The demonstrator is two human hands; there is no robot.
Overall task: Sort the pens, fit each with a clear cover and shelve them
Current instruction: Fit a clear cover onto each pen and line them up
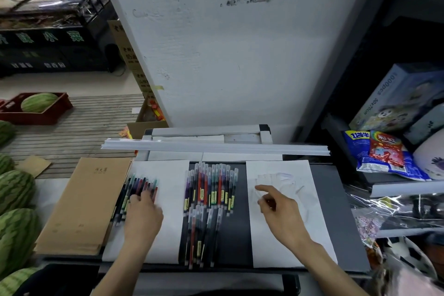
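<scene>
Across the desk (336,211), left to right: stack of notebooks (84,202), paper sheet (170,175) carrying loose pens (140,185) under the left hand (143,216), two rows of covered pens (211,190) one before the other, second sheet (288,243) carrying clear covers (276,178) just behind the right hand (281,209). Behind all of it, a long rail (216,146) lying crosswise. Left of the desk, watermelons (16,190).
</scene>
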